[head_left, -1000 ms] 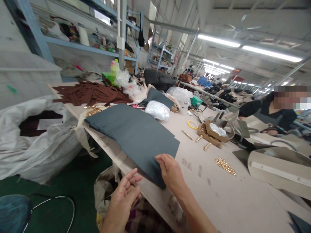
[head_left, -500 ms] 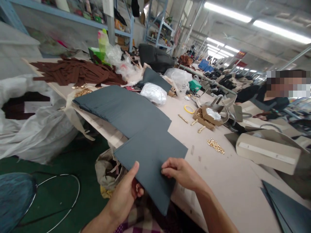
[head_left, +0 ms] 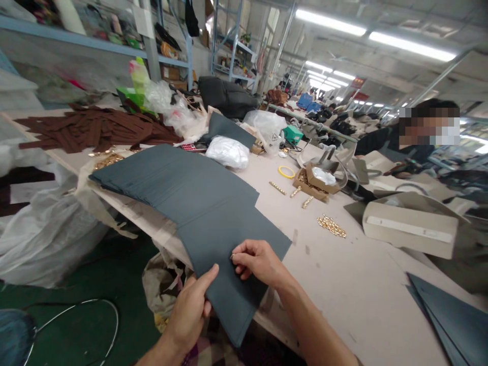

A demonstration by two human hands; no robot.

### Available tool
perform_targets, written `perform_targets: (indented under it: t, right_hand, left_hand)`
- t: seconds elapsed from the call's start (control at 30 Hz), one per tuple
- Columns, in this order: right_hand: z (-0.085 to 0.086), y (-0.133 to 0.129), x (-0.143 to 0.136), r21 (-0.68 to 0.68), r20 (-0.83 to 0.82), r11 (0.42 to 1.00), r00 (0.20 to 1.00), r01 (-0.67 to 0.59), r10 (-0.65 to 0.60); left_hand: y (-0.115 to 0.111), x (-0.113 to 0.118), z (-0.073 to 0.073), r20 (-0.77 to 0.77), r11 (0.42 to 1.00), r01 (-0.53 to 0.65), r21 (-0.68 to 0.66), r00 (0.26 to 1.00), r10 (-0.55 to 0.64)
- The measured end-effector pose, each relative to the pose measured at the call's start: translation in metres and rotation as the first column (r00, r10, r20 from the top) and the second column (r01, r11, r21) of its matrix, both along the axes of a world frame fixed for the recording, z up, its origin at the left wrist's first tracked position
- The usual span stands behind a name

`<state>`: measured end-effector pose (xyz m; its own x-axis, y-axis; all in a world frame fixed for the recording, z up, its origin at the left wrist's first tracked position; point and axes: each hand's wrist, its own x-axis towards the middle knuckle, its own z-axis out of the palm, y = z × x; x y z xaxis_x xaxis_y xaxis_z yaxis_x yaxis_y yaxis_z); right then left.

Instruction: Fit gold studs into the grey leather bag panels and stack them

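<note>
A dark blue-grey sheet (head_left: pixel 244 223), like leather, overhangs the table's front edge. My left hand (head_left: pixel 192 305) grips its near left edge, thumb on top and fingers curled underneath. Over the sheet's middle, my right hand (head_left: pixel 253 262) pinches a tiny gold-coloured metal piece (head_left: pixel 232 256) between thumb and fingertips; its exact kind is too small to make out. Behind the held sheet lies a stack of similar sheets (head_left: pixel 171 178). A pile of small gold metal pieces (head_left: pixel 331 226) rests on the table to the right.
Brown strips (head_left: pixel 99 129) are heaped at the back left. A cardboard box (head_left: pixel 312 183), a yellow tape ring (head_left: pixel 286 172) and beige bag parts (head_left: pixel 409 226) lie to the right. More dark sheets (head_left: pixel 450 320) sit at the lower right. A co-worker (head_left: pixel 423 127) is across the table.
My right hand has moved left over the sheet, with the small gold piece now showing at its fingertips. The left hand keeps its hold. The whole view has shifted slightly.
</note>
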<state>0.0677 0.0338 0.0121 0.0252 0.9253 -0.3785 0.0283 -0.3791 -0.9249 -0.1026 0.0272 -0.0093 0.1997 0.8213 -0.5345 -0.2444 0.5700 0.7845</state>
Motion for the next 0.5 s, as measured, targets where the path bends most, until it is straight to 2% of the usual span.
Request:
perform_targets:
  t: [0.2,0.3,0.4,0.47,0.5]
  right_hand:
    - [-0.001,0.006,0.002,0.002,0.002,0.999,0.999,-0.034,0.034]
    - [-0.003,0.009,0.002,-0.001,-0.013,0.998,0.998,-0.065,0.065]
    - [-0.004,0.008,0.001,-0.015,-0.046,0.999,0.998,-0.045,0.044]
    - [-0.003,0.005,0.002,-0.001,-0.026,1.0,1.0,-0.016,0.016]
    - [-0.002,0.003,0.004,0.037,0.02,0.999,1.0,0.0,-0.001]
  left_hand:
    - [0.004,-0.001,-0.005,0.0,1.0,0.0,0.012,1.0,0.0]
    - [0.008,0.0,-0.001,-0.019,0.999,0.042,0.032,0.999,-0.041]
    - [0.007,-0.008,-0.002,-0.089,0.993,0.097,0.07,0.992,-0.09]
    - [0.004,-0.017,-0.011,-0.219,0.972,0.146,0.186,0.97,-0.104]
    - [0.005,-0.021,-0.017,-0.331,0.93,0.194,0.314,0.94,-0.084]
